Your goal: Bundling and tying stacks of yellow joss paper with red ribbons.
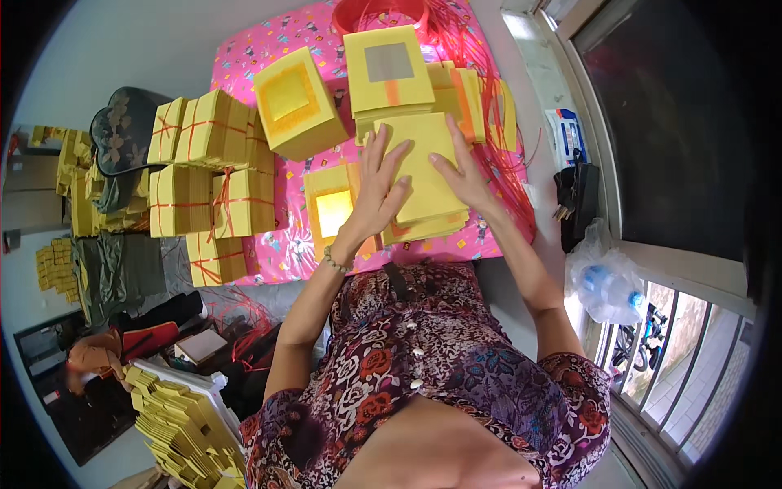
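A stack of plain yellow paper sheets [429,186] lies at the near edge of the table, its lower sheets slightly uneven. My left hand [380,189] rests along the stack's left side, fingers stretched out and spread. On the right side my right hand [463,176] lies with its fingers apart, the thumb on the top sheet. Just beyond stands a taller stack of yellow paper with a silver square [389,63]. By my left wrist is a lower stack bearing a shiny gold square [334,213]. Another gold-square stack [287,94] sits farther left.
Red-tied yellow paper bundles [213,126] are piled at the table's left. A red basin [381,10] and loose red strips [495,114] lie at the far right on the pink patterned cover [291,191]. A barred window [680,367] and a plastic bag with bottles [607,285] are at my right.
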Demonstrator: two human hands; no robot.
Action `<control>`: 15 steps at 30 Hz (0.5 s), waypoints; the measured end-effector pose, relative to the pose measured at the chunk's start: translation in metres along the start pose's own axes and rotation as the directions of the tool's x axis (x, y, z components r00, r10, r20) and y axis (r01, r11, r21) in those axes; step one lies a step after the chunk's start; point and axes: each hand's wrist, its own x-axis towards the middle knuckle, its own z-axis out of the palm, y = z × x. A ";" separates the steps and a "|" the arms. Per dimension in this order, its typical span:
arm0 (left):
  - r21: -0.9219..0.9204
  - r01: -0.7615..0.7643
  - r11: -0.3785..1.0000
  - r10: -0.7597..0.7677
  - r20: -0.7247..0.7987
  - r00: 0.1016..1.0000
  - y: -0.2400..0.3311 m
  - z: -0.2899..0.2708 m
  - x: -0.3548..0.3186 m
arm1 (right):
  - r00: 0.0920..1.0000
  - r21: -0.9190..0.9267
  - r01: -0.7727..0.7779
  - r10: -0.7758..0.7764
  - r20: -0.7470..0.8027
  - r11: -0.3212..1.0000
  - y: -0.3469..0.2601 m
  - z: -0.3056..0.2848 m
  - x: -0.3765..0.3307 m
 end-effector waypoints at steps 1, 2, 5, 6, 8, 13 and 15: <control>-0.004 0.003 1.000 -0.003 0.008 1.000 -0.002 0.000 -0.001 | 1.000 -0.008 -0.002 0.002 -0.012 1.000 0.002 0.000 -0.002; -0.008 0.005 1.000 -0.005 0.015 1.000 -0.003 0.000 -0.001 | 1.000 0.009 -0.004 0.004 -0.011 1.000 0.004 0.001 -0.003; -0.015 0.021 1.000 -0.021 0.036 0.999 -0.005 -0.001 -0.002 | 1.000 0.021 -0.008 0.009 -0.018 1.000 0.008 0.004 -0.001; -0.008 0.039 0.999 -0.039 0.044 0.998 -0.005 -0.001 -0.002 | 1.000 0.023 -0.017 0.017 -0.013 1.000 0.006 0.005 -0.001; -0.005 0.039 0.999 -0.039 0.042 0.998 -0.005 -0.001 -0.002 | 1.000 0.033 -0.019 0.020 -0.013 0.999 0.001 0.002 -0.001; 0.118 0.036 0.992 -0.041 0.040 0.998 0.011 -0.010 0.004 | 0.999 0.142 -0.020 0.025 -0.032 0.990 0.000 -0.013 0.001; 0.162 0.037 0.986 -0.042 0.028 0.999 0.017 -0.018 0.004 | 0.982 0.263 -0.041 0.087 -0.168 0.964 -0.006 -0.021 0.006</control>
